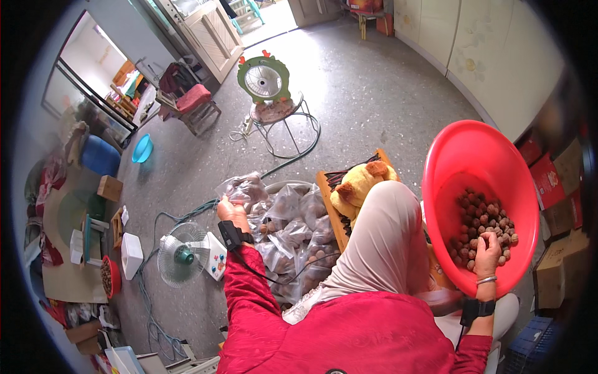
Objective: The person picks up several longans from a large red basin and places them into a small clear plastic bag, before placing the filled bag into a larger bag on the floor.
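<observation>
My left hand [232, 216] grips a clear plastic bag [246, 187] with round brown things in it. Below that bag stands a wide container [306, 183] heaped with filled clear bags [289, 240]. At the right, my right hand [487, 257] is inside a large red plastic basin [441, 154], its fingers bent at a pile of walnuts [486, 215]. Whether a walnut is between those fingers cannot be told. The basin is tilted, with the walnuts gathered in its lower part.
A yellow plush toy [359, 180] lies on a wooden-framed seat [383, 156] by my knee. A white fan [184, 256] is left of the bags, near a cable [145, 280]. Ahead, a green fan [262, 82] stands on a round stool [271, 112]. Cardboard boxes [563, 266] line the right side.
</observation>
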Demonstrator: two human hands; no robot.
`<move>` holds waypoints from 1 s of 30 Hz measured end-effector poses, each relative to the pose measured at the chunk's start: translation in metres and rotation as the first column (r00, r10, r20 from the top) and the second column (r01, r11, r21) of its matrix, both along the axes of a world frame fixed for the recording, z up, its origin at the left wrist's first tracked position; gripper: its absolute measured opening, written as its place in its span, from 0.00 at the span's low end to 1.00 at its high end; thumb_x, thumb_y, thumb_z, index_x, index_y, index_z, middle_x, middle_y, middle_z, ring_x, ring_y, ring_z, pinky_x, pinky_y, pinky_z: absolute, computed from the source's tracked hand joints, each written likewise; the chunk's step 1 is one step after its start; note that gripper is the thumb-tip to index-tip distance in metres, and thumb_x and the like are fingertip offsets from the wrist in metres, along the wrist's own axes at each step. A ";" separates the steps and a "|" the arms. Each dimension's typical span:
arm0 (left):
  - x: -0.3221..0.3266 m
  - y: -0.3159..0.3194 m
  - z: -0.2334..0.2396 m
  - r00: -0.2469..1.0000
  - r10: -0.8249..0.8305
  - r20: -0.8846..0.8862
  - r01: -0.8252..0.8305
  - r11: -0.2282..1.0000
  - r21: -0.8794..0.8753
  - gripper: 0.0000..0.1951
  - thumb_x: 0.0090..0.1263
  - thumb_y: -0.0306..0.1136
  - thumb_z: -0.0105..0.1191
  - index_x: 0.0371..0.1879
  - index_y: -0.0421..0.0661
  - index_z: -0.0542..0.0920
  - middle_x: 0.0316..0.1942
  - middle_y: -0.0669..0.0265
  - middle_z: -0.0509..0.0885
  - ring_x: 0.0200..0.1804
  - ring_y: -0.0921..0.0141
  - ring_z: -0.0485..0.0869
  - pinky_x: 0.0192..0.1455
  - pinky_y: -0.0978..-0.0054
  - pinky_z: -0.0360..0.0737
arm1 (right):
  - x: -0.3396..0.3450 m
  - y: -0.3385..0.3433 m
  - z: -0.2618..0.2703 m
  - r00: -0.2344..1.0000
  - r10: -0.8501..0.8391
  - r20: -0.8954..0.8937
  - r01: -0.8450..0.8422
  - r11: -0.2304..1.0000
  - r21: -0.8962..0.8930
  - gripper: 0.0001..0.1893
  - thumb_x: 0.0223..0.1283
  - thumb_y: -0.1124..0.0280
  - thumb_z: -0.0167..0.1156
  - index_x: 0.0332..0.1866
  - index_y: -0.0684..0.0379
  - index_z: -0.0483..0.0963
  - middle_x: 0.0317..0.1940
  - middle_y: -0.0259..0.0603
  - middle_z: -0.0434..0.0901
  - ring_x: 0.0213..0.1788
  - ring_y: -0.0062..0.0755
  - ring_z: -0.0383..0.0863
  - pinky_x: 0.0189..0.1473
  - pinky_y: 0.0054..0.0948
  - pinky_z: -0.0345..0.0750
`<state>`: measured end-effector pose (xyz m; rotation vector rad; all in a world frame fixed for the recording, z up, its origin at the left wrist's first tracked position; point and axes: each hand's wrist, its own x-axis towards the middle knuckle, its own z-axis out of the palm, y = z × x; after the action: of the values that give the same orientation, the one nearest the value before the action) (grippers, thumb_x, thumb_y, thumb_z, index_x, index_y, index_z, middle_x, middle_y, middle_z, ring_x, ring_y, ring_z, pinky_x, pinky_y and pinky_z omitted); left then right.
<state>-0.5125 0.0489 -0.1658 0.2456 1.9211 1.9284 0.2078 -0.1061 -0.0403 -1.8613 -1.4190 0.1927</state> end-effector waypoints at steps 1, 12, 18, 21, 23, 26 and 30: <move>0.006 0.003 -0.004 0.999 -0.008 0.038 0.008 1.000 0.014 0.09 0.71 0.29 0.48 0.47 0.41 0.71 0.37 0.58 0.79 0.36 0.63 0.81 0.34 0.62 0.84 | 0.000 0.000 -0.001 1.000 -0.005 -0.004 0.005 1.000 -0.009 0.03 0.58 0.81 0.56 0.36 0.63 0.70 0.31 0.42 0.74 0.34 0.38 0.77 0.41 0.32 0.74; 0.078 -0.011 -0.074 0.878 -0.119 0.464 0.075 0.991 0.113 0.11 0.71 0.28 0.48 0.48 0.40 0.69 0.37 0.57 0.78 0.38 0.61 0.81 0.38 0.58 0.85 | 0.000 0.000 -0.001 0.998 -0.014 0.053 0.012 1.000 0.028 0.03 0.58 0.81 0.56 0.36 0.63 0.69 0.29 0.42 0.75 0.34 0.38 0.76 0.42 0.32 0.74; 0.078 -0.045 -0.101 0.830 -0.128 0.542 0.100 0.992 0.081 0.11 0.71 0.28 0.48 0.49 0.40 0.68 0.37 0.57 0.78 0.39 0.59 0.80 0.41 0.57 0.85 | 0.002 0.000 -0.002 0.996 -0.042 0.079 0.045 0.998 -0.046 0.04 0.58 0.80 0.56 0.35 0.63 0.70 0.30 0.44 0.76 0.35 0.40 0.77 0.42 0.33 0.74; 0.069 -0.050 -0.102 0.827 -0.136 0.545 0.130 0.990 0.051 0.12 0.70 0.27 0.48 0.49 0.39 0.67 0.37 0.56 0.77 0.40 0.58 0.80 0.42 0.56 0.85 | 0.001 -0.001 -0.002 0.995 -0.034 0.088 0.038 0.998 -0.043 0.03 0.58 0.80 0.56 0.35 0.63 0.70 0.30 0.44 0.76 0.34 0.40 0.77 0.42 0.34 0.75; 0.066 -0.047 -0.099 0.841 -0.123 0.527 0.155 0.988 -0.017 0.15 0.71 0.28 0.47 0.54 0.41 0.64 0.37 0.54 0.77 0.35 0.58 0.82 0.37 0.54 0.86 | 0.001 -0.001 -0.002 0.997 -0.042 0.059 0.046 0.997 -0.064 0.03 0.58 0.80 0.56 0.35 0.63 0.70 0.30 0.44 0.76 0.34 0.40 0.77 0.42 0.34 0.75; 0.067 -0.047 -0.092 0.893 -0.120 0.433 0.199 0.970 -0.141 0.16 0.71 0.28 0.45 0.56 0.45 0.64 0.33 0.54 0.77 0.24 0.62 0.81 0.29 0.56 0.86 | 0.000 -0.001 -0.002 0.997 -0.053 0.061 0.056 0.997 -0.055 0.03 0.58 0.81 0.56 0.35 0.63 0.70 0.30 0.43 0.76 0.34 0.39 0.77 0.42 0.33 0.75; 0.072 -0.052 -0.084 0.914 -0.211 0.347 0.294 0.933 -0.206 0.15 0.71 0.27 0.46 0.54 0.37 0.64 0.38 0.52 0.78 0.28 0.63 0.82 0.31 0.59 0.87 | 0.000 -0.001 -0.002 0.996 -0.076 0.040 0.079 0.995 -0.067 0.04 0.58 0.81 0.57 0.35 0.63 0.70 0.30 0.43 0.76 0.34 0.38 0.77 0.42 0.33 0.75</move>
<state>-0.4407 -0.0028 -0.2500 0.0939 1.7930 1.4354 0.2074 -0.1071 -0.0427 -1.9817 -1.3782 0.1706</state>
